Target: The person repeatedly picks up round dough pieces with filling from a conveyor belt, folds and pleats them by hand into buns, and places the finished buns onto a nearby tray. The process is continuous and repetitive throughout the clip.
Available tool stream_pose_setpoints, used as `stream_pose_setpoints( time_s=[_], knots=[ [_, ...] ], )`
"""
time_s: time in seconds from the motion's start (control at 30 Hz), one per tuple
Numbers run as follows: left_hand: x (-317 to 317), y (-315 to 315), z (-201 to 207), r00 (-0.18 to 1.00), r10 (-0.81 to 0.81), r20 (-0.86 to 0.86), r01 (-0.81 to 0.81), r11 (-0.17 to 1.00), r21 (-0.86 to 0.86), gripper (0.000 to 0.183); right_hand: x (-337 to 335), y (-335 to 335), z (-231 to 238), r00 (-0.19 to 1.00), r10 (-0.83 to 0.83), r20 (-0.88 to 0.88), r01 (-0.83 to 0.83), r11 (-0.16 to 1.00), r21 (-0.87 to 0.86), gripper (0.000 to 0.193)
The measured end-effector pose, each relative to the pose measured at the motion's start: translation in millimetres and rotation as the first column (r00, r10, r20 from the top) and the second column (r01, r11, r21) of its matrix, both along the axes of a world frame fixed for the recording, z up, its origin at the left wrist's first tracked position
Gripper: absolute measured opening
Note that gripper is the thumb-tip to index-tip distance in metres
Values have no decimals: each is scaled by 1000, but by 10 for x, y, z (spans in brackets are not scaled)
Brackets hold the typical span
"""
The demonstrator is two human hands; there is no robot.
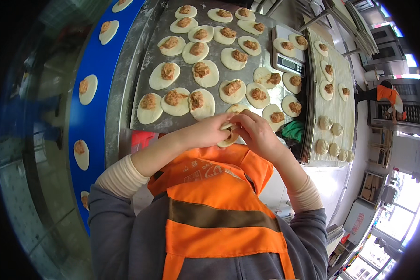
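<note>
My left hand [209, 130] and my right hand [257, 134] meet at the table's near edge, just above my orange apron. Between them is a partly folded dough wrapper [227, 141], its rim pinched up by the fingers of both hands. Its inside is mostly hidden by my fingers. Beyond my hands, several flat dough rounds topped with reddish-brown filling, such as one round [201, 104], cover the metal table [147, 51]. Another topped round [238, 108] lies right behind my fingers, partly covered by them.
On the left, a blue conveyor belt [94, 60] carries more topped rounds. A digital scale [289, 63] stands at the table's right. Beside it, a lined tray [316, 119] bears closed buns [322, 147] and topped rounds. A green cloth or bag [293, 131] lies between. Another person [388, 95] is far right.
</note>
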State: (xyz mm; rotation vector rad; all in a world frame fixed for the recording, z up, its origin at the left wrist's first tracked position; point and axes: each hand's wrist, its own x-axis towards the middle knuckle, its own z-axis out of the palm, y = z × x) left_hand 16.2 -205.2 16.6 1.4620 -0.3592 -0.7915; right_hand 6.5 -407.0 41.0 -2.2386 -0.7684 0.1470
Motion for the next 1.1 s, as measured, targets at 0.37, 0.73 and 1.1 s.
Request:
stream_pose_setpoints(
  time_s=[0.37, 0.73, 1.1],
  knots=[
    [-162, 15, -202, 989, 146, 5, -146, 989, -7, 28, 118, 3, 48, 955, 159, 251, -124, 981, -151, 26],
    [-151, -7, -243, 971, 191, -142, -199, 979, -45, 51, 89, 52, -81, 986, -10, 167, 17, 999, -43, 32],
    [-267, -134, -406, 756, 241, -609, -493, 822, -287, 48, 157, 116, 61, 958, 27, 286, -1, 996, -93, 16]
  ],
)
